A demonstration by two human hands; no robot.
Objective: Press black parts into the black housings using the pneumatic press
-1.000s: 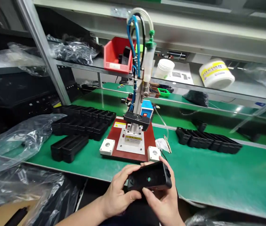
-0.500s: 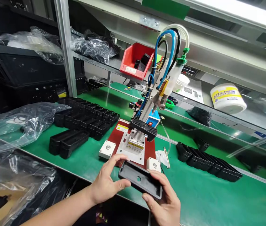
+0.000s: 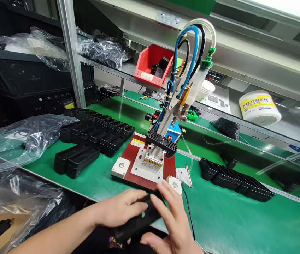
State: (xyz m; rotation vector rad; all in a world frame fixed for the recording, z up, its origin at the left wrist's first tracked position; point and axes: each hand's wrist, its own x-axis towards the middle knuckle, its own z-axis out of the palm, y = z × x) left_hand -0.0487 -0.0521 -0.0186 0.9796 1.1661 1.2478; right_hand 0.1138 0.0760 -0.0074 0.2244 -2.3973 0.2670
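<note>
A shallow black plastic tray [image 3: 136,225] with a hole in its floor is tilted over the bench's front edge, blurred by motion. My left hand [image 3: 119,210] grips it from the left, thumb lying across it and fingers partly hidden behind. At the tray's right side, my right hand [image 3: 175,220] has its fingers spread and thumb apart; the fingertips overlap the tray, and whether they touch it I cannot tell. Just beyond stands a press-like machine [image 3: 165,121] on a red base [image 3: 133,162], with a black ribbed piece [image 3: 162,140] on its fixture.
Rows of black trays [image 3: 94,132] and a separate pair [image 3: 77,160] stand left on the green bench [image 3: 218,225]. More black parts [image 3: 234,181] line up at right. White button boxes [image 3: 121,167] flank the machine. A red bin [image 3: 153,65] and a white tub [image 3: 259,107] sit on the shelf.
The tray has turned from lying along to the right to slanting down to the left, and has moved lower left. My right hand's fingers have spread away from its end.
</note>
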